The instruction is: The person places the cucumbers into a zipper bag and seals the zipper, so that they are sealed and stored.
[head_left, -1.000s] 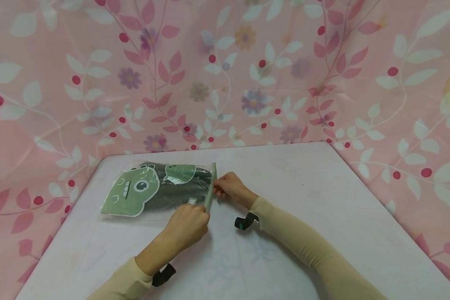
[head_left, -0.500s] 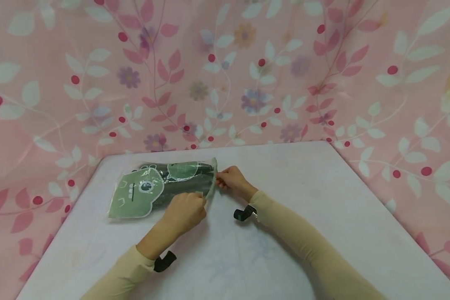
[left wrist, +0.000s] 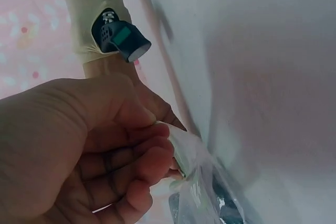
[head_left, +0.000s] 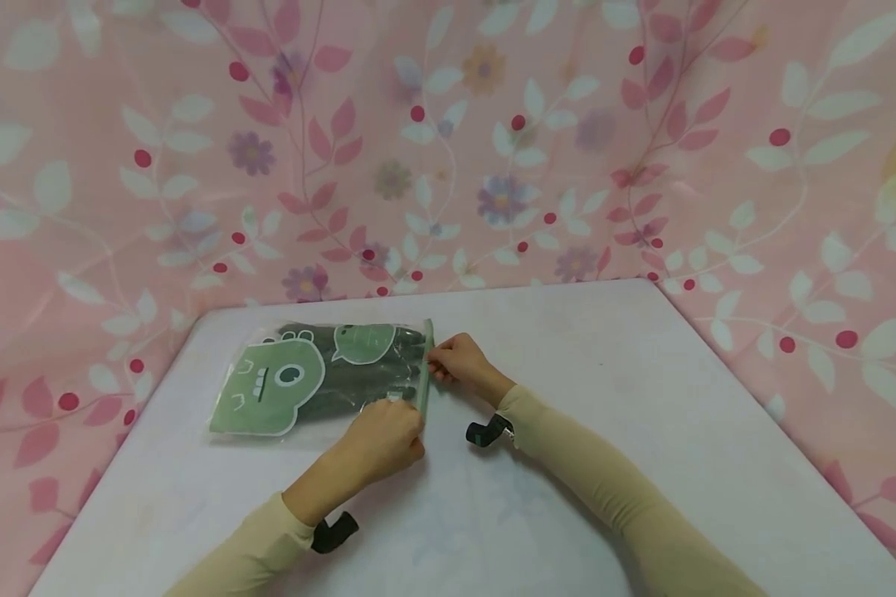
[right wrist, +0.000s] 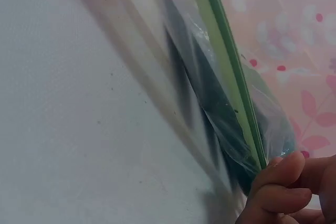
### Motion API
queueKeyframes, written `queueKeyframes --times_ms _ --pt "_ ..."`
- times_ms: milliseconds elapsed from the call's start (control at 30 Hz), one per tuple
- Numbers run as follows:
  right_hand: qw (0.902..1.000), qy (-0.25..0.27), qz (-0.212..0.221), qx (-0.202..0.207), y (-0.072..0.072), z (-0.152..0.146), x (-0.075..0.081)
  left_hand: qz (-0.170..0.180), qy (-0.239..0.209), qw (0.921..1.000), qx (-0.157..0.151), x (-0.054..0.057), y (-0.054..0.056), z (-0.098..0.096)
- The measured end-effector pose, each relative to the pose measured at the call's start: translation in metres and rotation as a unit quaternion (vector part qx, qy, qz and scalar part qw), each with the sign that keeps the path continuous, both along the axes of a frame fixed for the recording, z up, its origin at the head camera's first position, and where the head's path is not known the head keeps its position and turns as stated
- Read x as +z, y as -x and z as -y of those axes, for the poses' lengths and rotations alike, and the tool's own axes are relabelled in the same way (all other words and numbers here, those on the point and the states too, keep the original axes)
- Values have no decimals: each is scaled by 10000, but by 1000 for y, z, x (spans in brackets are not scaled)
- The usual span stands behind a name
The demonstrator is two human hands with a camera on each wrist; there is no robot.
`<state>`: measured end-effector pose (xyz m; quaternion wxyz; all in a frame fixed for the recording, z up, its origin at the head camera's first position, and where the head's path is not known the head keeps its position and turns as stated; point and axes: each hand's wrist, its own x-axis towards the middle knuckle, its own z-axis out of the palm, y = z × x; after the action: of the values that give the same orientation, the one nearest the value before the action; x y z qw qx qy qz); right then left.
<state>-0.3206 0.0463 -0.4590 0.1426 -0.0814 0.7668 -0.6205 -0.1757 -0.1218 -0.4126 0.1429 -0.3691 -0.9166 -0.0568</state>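
Note:
A clear plastic zip bag [head_left: 265,390] with a green cartoon monster print lies on the white table, something dark folded inside it. Its green zip strip [head_left: 426,383] runs along the right end. My left hand [head_left: 387,439] pinches the near corner of that end; in the left wrist view, thumb and forefinger hold the clear film [left wrist: 186,145]. Partway up the strip, my right hand [head_left: 459,365] pinches the edge from the right. The right wrist view has its fingers [right wrist: 278,198] at the green strip [right wrist: 231,61], with the dark contents [right wrist: 210,98] behind the film.
The white table [head_left: 567,348] extends to the right of the bag and in front of it. A pink flowered cloth [head_left: 448,149] hangs behind and along both sides. Each wrist wears a small black camera, such as the right one [head_left: 489,431].
The bag and both hands have shifted slightly right. Half a second ago the zip strip was bowed and the left hand a little higher; now the strip is straighter. Both hands keep their hold.

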Motion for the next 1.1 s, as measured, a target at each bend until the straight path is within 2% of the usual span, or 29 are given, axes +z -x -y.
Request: queueKeyframes --times_ms 133,233,433,533,767,933,1100 --pt "9999 -81 -83 -61 3 0 3 114 -147 9998 -89 0 3 1" --pt "9997 -150 -155 -116 6 1 4 66 -287 9993 -238 1 5 3" --pt "9994 -181 -142 -254 10 4 2 34 -414 9981 -466 2 8 7" --pt "9992 -192 -195 -302 9 5 0 92 -500 9976 -476 1 8 9" --pt "9992 -273 -245 -156 7 1 0 144 -365 9990 -201 -5 8 9" --pt "9988 -371 -334 9 8 -1 -2 566 -472 9972 98 -7 10 8" --pt "9967 -479 -630 -187 9 -3 -5 754 -559 9951 321 -10 18 7"
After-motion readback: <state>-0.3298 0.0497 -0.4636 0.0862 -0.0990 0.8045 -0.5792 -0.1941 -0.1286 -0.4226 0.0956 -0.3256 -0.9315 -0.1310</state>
